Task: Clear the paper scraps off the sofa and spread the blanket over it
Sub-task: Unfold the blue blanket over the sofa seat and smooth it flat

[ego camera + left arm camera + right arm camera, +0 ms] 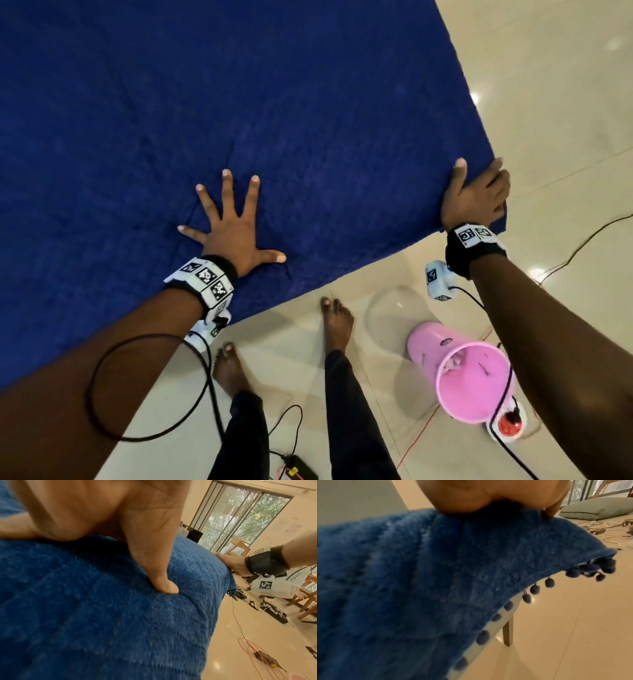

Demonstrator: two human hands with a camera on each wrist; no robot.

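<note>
A dark blue fleece blanket (239,102) lies spread over the sofa and fills most of the head view; the sofa is hidden under it. My left hand (233,226) lies flat on the blanket near its front edge with its fingers spread wide. In the left wrist view its thumb (159,582) presses into the blanket (102,615). My right hand (479,195) grips the blanket's front right corner, thumb on top and fingers curled over the edge. The right wrist view shows the palm (471,496) on the blanket (419,574), whose pom-pom fringe (535,589) hangs free. No paper scraps show on the blanket.
A pink bin (469,380) stands on the tiled floor by my right forearm, with crumpled paper (452,363) inside. My bare feet (337,322) are at the sofa's front. Cables and a black adapter (301,469) lie on the floor. A sofa leg (508,632) and a grey cushion (594,509) also show.
</note>
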